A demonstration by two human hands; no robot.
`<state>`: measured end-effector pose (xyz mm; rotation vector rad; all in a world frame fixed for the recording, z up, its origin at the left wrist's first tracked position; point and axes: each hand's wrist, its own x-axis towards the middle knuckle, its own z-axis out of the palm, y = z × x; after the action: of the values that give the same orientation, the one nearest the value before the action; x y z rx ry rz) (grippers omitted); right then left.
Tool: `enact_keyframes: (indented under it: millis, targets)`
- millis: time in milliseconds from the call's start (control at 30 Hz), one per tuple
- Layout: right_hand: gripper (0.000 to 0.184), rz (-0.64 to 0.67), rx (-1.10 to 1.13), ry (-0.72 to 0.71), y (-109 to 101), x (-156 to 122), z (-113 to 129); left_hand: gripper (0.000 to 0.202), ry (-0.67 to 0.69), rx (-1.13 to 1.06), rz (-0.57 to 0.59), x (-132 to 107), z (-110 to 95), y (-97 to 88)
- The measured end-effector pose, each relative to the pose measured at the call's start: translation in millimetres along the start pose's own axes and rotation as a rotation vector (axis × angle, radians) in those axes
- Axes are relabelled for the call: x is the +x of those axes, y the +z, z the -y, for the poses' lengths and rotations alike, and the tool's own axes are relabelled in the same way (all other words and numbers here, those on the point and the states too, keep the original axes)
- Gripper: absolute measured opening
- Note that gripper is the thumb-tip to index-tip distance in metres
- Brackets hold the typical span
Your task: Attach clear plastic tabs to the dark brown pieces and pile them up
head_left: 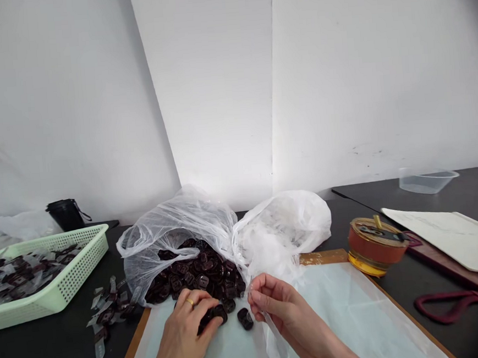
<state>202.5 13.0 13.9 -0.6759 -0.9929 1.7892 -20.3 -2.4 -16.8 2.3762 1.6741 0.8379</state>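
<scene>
My left hand (187, 337), wearing a gold ring, rests over a few dark maroon slotted plastic pieces (212, 318) and holds them against the board. My right hand (274, 308) pinches a thin clear plastic strip (274, 336) between thumb and fingers. A single loose piece (245, 318) lies between my hands. Behind them, a white translucent plastic bag (172, 228) lies open, spilling a heap of the same pieces (197, 276). A second bag (284, 225) is bunched up to its right.
A wooden-edged board (323, 258) with pale film lies under my hands. To the left stand a green plastic basket (84, 263) of pieces and a loose pile (109, 316). To the right are a gold-and-orange tin (376, 245), white sheets (446, 237), a maroon cord (456, 305) and a clear tub (427, 182).
</scene>
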Motion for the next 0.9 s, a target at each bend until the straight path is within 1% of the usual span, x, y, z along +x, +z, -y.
enact_keyframes:
  millis: [133, 267, 400, 467, 567, 633, 700, 767, 833, 900]
  targets:
    - [0.028, -0.005, -0.022, 0.019, 1.8, -0.6, -2.4, 0.028, 0.019, 0.017, 0.005, -0.7, 0.7, 8.6]
    - [0.031, -0.015, -0.041, 0.026, 2.3, -0.3, -3.3, 0.022, -0.019, -0.024, -0.034, -0.8, -5.6, 10.0]
    - [0.026, -0.004, -0.094, 0.002, -1.4, 2.8, -8.2, 0.022, -0.06, -0.132, -0.016, -0.5, -10.6, 9.4]
    - [0.025, -0.003, -0.128, -0.005, -4.9, 6.2, -13.3, 0.022, -0.111, -0.205, -0.017, -0.3, -11.8, 9.3]
    - [0.028, -0.012, -0.158, -0.012, -9.8, 12.2, -22.8, 0.013, -0.243, -0.401, -0.017, 0.6, -12.1, 8.9]
    - [0.028, -0.017, -0.173, -0.033, -11.5, 15.2, -28.4, 0.009, -0.337, -0.616, -0.031, 1.5, -12.0, 8.3]
    - [0.026, -0.023, -0.193, -0.048, -11.4, 16.6, -32.0, 0.021, -0.421, -0.852, -0.098, 2.4, -12.5, 7.3]
    - [0.024, -0.035, -0.216, -0.049, -9.9, 17.0, -33.6, 0.035, -0.503, -1.04, -0.156, 2.9, -14.5, 5.8]
    - [0.022, -0.05, -0.24, -0.045, -7.8, 17.1, -33.8, 0.041, -0.576, -1.177, -0.138, 3.0, -18.1, 3.5]
    - [0.02, -0.069, -0.26, -0.048, -5.7, 16.9, -33.2, 0.042, -0.641, -1.297, -0.079, 2.5, -22.5, 1.1]
